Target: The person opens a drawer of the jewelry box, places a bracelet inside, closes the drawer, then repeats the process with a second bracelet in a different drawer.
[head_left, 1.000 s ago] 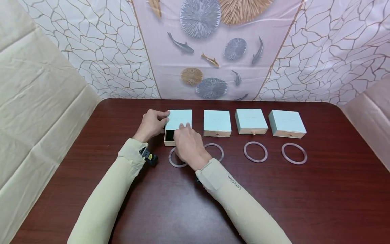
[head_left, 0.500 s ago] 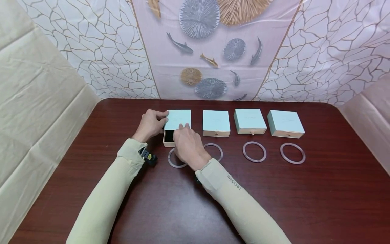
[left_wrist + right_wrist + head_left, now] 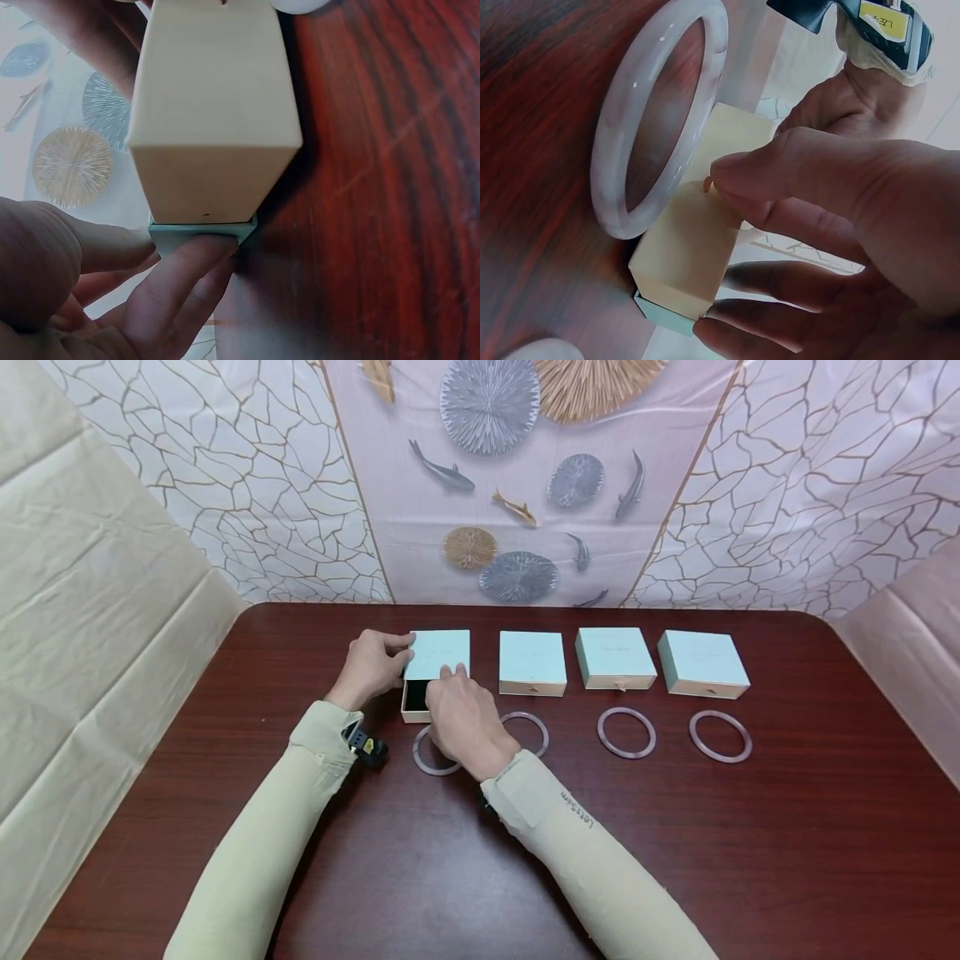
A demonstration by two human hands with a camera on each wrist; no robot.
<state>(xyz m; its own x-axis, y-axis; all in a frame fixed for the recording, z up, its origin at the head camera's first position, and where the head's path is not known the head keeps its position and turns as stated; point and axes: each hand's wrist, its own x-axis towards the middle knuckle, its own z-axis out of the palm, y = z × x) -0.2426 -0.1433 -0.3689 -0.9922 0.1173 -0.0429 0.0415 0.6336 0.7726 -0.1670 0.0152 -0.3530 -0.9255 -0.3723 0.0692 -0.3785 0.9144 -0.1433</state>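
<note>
A pale mint drawer box (image 3: 442, 650) stands leftmost in a row, its cream drawer (image 3: 415, 715) partly out with a dark inside showing. My left hand (image 3: 372, 668) grips the mint sleeve from the left, thumb and fingers on its edges in the left wrist view. With thumb and forefinger, my right hand (image 3: 468, 718) pinches the small pull tab (image 3: 708, 184) on the drawer front; its other fingers spread beside the box. Just in front lies a pale lilac bangle (image 3: 619, 157), partly covered by my right hand in the head view. A second bangle (image 3: 546, 737) shows right of that hand.
Three more mint boxes, the left (image 3: 532, 656), the middle (image 3: 615, 650) and the right (image 3: 703, 657), stand along the back with drawers in. Two bangles, one nearer (image 3: 627, 756) and one farther right (image 3: 721, 761), lie before them on the dark wooden table (image 3: 825, 827).
Both hands keep the same hold on the leftmost box. The drawer seems very slightly farther out than a second ago; the head view has shifted a little.
</note>
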